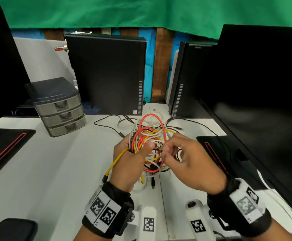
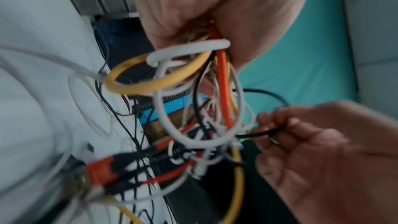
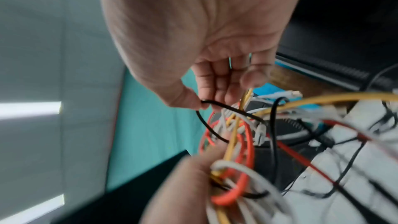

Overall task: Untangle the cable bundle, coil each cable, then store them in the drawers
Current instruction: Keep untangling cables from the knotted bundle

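Gripping the tangled bundle of orange, yellow, white and black cables [image 1: 147, 146] at centre frame above the white bench [image 1: 55, 171], the left hand [image 1: 129, 164] clenched it while the right hand [image 1: 190, 164] pinched a thin black cable [image 3: 215, 106]. The strands looked light and limp, likely to snag; an end seemed the better hold. The grey three-drawer plastic cabinet [image 1: 61, 108] stood shut at left, between dark monitors.

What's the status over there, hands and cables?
Left hand grips cable bundle, raised off desk. Right hand pinches a thin black cable. Still tangled; drawers shut, nothing stored.
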A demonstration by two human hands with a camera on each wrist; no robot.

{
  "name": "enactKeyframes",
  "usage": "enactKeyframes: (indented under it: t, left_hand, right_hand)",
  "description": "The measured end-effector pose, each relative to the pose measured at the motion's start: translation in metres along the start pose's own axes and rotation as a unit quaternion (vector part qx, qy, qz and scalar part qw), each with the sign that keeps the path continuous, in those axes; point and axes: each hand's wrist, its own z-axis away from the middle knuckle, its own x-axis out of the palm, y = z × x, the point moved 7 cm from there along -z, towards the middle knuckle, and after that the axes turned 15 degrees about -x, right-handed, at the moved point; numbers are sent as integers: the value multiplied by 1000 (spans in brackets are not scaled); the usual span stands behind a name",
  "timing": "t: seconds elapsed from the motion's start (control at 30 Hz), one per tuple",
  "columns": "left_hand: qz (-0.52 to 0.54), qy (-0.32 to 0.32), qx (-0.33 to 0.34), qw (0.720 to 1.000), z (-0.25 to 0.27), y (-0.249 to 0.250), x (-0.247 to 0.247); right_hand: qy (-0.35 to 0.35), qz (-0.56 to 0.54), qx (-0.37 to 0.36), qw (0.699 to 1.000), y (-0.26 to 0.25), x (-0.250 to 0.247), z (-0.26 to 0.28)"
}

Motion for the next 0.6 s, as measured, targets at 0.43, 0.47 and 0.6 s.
enactKeyframes:
  t: [0.43, 0.47, 0.6]
  left_hand:
    - [-45, 59, 9, 997, -6, -7, -4]
    - [-34, 73, 2, 997, -7, -9, -10]
    - [13, 101, -28, 994, -15, -7, -28]
  right_hand:
    - [42, -75, 6, 996, -7, -35, -9]
    - [130, -96, -9, 987, -6, -54, -9]
    - [321, -278, 28, 905, 20, -109, 2]
